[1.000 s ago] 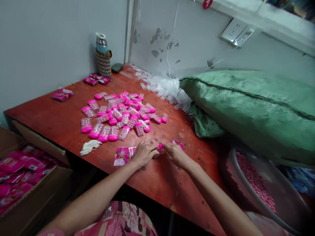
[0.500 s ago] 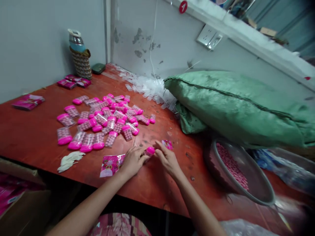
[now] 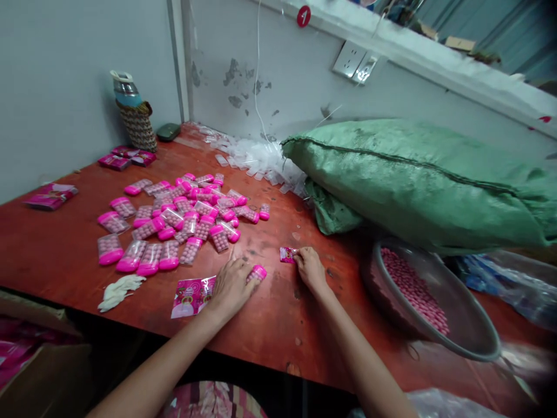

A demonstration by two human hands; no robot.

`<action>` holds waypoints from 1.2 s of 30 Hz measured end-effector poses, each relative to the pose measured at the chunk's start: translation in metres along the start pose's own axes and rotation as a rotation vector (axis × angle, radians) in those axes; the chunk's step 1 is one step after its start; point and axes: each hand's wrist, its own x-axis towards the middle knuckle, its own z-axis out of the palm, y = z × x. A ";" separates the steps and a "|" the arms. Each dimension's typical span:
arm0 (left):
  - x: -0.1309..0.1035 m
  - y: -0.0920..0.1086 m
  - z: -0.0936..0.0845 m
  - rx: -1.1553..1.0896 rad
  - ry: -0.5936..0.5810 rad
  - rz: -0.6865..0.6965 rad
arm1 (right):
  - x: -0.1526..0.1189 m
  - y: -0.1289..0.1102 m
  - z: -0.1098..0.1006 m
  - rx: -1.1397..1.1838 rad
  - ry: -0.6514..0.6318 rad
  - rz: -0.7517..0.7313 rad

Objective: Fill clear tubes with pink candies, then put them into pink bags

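My left hand is closed around a small clear container with a pink cap, low over the red table. Partly under that hand and wrist lies a pink printed sheet. To the right, my right hand pinches the edge of a small pink printed label on the tabletop. Many similar containers, filled with pink balls and capped in pink, lie in a loose pile beyond my left hand.
A grey basin of pink pieces stands right, below a big green sack. White gloves lie near the front edge. Clear plastic pieces, pink packs and a bottle in a woven holder are farther back.
My right hand has moved away from the capped container and taken hold of the small label. The container stays in my left hand. The view has shifted slightly.
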 end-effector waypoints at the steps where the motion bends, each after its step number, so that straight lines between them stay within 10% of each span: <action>1: 0.001 0.000 -0.001 0.027 0.014 0.010 | 0.000 0.001 -0.001 0.005 -0.005 -0.013; 15: 0.013 0.012 -0.003 -0.031 0.020 0.132 | 0.010 0.002 -0.008 0.013 -0.015 -0.173; 24: 0.024 0.013 -0.014 -0.540 -0.027 -0.060 | -0.007 -0.077 -0.047 0.219 -0.207 -0.522; 31: 0.009 0.002 -0.014 -1.017 -0.031 -0.324 | -0.010 -0.111 -0.033 0.953 -0.317 -0.105; 36: -0.002 -0.004 -0.026 -1.012 -0.072 -0.278 | -0.008 -0.120 -0.027 1.031 -0.434 -0.105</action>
